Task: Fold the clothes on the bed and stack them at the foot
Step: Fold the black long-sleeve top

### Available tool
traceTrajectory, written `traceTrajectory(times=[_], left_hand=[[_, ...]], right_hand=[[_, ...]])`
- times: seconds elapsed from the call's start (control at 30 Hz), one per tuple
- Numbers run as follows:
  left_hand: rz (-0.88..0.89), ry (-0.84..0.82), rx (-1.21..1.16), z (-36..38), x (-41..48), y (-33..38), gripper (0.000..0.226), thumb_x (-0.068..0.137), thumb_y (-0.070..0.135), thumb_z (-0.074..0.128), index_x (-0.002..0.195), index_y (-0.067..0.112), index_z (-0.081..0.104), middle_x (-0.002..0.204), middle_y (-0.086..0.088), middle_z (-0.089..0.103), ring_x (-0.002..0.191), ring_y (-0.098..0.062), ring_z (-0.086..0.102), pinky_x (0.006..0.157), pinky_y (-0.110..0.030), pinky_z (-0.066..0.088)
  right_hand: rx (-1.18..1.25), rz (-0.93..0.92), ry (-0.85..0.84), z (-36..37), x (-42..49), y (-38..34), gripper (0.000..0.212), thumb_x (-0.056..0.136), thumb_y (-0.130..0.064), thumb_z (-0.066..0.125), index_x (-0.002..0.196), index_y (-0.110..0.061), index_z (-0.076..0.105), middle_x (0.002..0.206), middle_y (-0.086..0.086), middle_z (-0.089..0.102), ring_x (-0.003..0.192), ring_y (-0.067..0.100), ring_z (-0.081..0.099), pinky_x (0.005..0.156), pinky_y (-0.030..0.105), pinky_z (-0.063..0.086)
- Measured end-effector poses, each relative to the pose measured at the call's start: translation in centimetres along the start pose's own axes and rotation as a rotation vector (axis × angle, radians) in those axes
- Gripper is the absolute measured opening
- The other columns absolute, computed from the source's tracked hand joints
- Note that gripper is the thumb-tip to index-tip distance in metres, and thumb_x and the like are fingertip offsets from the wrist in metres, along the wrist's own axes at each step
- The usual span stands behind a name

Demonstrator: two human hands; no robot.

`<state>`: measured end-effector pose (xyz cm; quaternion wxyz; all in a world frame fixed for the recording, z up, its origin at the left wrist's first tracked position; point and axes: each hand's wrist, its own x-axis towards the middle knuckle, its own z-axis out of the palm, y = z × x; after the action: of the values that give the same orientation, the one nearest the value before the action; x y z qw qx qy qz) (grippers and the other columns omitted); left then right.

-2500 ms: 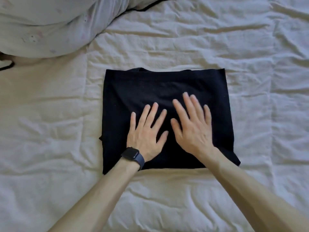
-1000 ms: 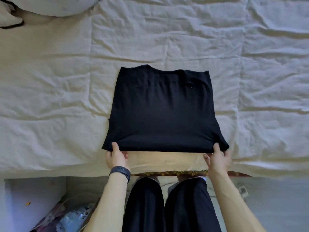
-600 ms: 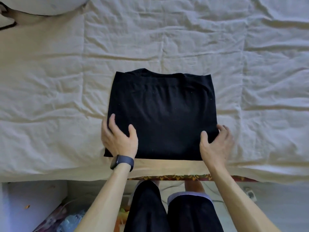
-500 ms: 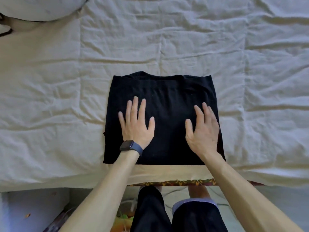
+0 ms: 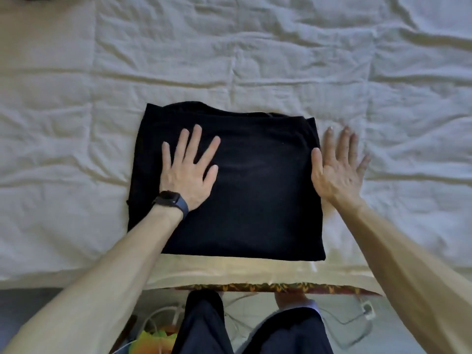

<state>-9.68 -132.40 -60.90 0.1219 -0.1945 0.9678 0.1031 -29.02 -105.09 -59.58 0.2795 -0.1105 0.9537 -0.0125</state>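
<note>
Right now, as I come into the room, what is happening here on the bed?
A person stands at the edge of the bed with a folded black garment in front of them. The left hand, with a watch on the wrist, lies flat on the garment's left half. The right hand is open just beside the garment's right edge, over the sheet, and slightly blurred. The garment is already a neat rectangle close to the bed's near edge. No other folded clothes are in view.

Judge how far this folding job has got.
Done: the black garment lies folded in a rectangle near the bed's near edge. In hand: the left hand presses flat on it; the right hand lies open on the sheet beside it. Left: it lies alone, so stacking remains; no other clothes show.
</note>
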Motion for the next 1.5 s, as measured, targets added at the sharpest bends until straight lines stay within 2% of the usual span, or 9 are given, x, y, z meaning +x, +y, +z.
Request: traceTrajectory(times=[0.27, 0.43, 0.53, 0.7, 0.87, 1.03, 1.2, 1.33, 1.5], left_hand=[[0.408, -0.247, -0.067, 4.7, -12.8, 20.8, 0.083, 0.092, 0.060, 0.049, 0.161, 0.034, 0.010, 0.169, 0.002, -0.003, 0.155, -0.021, -0.005, 0.121, -0.057, -0.006], [0.098, -0.001, -0.081, 2.2, -12.2, 25.1, 0.051, 0.074, 0.038, 0.082, 0.123, 0.032, 0.071, 0.122, -0.002, 0.067, 0.112, -0.022, 0.064, 0.094, -0.040, 0.052], [0.094, 0.179, -0.254, 0.7, -12.2, 24.9, 0.018, 0.079, 0.024, 0.084, 0.095, 0.021, 0.078, 0.086, -0.001, 0.067, 0.075, -0.025, 0.064, 0.065, -0.033, 0.050], [-0.338, 0.171, -0.658, -2.5, -12.3, 24.1, 0.019, 0.102, 0.020, 0.055, 0.112, 0.011, 0.068, 0.100, 0.000, 0.068, 0.086, -0.015, 0.059, 0.073, -0.027, 0.044], [-0.793, 0.274, -0.950, -5.1, -12.4, 22.7, 0.025, 0.106, 0.025, 0.047, 0.101, 0.006, 0.062, 0.076, 0.014, 0.054, 0.075, -0.013, 0.050, 0.058, -0.009, 0.035], [-0.721, 0.221, -0.924, -6.4, -13.2, 22.6, 0.023, 0.106, 0.025, 0.047, 0.111, 0.010, 0.065, 0.085, 0.013, 0.060, 0.078, -0.008, 0.054, 0.062, -0.005, 0.036], [-0.453, 0.232, -0.792, -6.5, -14.1, 23.8, 0.023, 0.103, 0.020, 0.054, 0.119, 0.012, 0.070, 0.104, 0.004, 0.072, 0.091, -0.004, 0.060, 0.074, -0.002, 0.038], [-0.240, 0.207, -0.709, -5.7, -14.8, 23.9, 0.023, 0.102, 0.017, 0.056, 0.119, 0.013, 0.071, 0.107, 0.000, 0.072, 0.097, -0.014, 0.065, 0.079, -0.023, 0.050], [-0.202, 0.202, -0.723, -5.4, -15.3, 22.8, 0.024, 0.102, 0.019, 0.055, 0.119, 0.015, 0.071, 0.105, 0.002, 0.072, 0.094, -0.015, 0.066, 0.073, -0.035, 0.055]], right_hand=[[0.012, -0.069, -0.084, 1.4, -8.7, 9.8, 0.064, 0.107, -0.051, 0.017, 0.161, -0.035, -0.015, 0.169, -0.002, -0.022, 0.155, 0.015, -0.021, 0.126, 0.047, -0.009], [0.169, -0.093, -0.074, 1.0, -12.2, 12.9, 0.067, 0.106, -0.045, 0.036, 0.163, -0.017, 0.015, 0.170, 0.009, 0.014, 0.157, 0.024, 0.009, 0.125, 0.038, 0.001], [0.419, -0.034, -0.090, -0.6, -12.2, 12.8, 0.060, 0.105, -0.044, 0.044, 0.157, -0.017, 0.030, 0.156, 0.010, 0.041, 0.145, 0.027, 0.036, 0.120, 0.046, 0.029], [0.627, -0.038, -0.138, -4.2, -10.8, 10.8, 0.047, 0.104, -0.048, 0.045, 0.143, -0.022, 0.049, 0.131, -0.001, 0.063, 0.113, 0.013, 0.060, 0.096, 0.034, 0.048], [0.984, 0.128, -0.408, -5.3, -8.5, 8.1, 0.035, 0.104, -0.044, 0.051, 0.126, -0.018, 0.057, 0.120, 0.002, 0.068, 0.099, 0.014, 0.070, 0.081, 0.033, 0.056], [1.067, 0.133, -0.634, -5.4, -5.4, 3.7, 0.047, 0.097, -0.056, 0.058, 0.121, -0.016, 0.064, 0.119, 0.002, 0.070, 0.101, 0.021, 0.072, 0.080, 0.034, 0.059], [1.023, 0.115, -0.597, -5.8, -2.2, -0.1, 0.067, 0.086, -0.066, 0.067, 0.126, -0.012, 0.063, 0.112, 0.009, 0.073, 0.098, 0.026, 0.073, 0.074, 0.033, 0.060], [0.974, 0.187, -0.567, -5.7, -0.8, -1.7, 0.048, 0.089, -0.048, 0.075, 0.122, -0.015, 0.063, 0.114, 0.001, 0.070, 0.096, 0.019, 0.070, 0.064, 0.029, 0.057], [0.965, 0.191, -0.499, -5.3, -0.2, -2.3, 0.035, 0.094, -0.019, 0.071, 0.126, -0.009, 0.062, 0.120, 0.010, 0.070, 0.104, 0.025, 0.070, 0.082, 0.038, 0.062]])
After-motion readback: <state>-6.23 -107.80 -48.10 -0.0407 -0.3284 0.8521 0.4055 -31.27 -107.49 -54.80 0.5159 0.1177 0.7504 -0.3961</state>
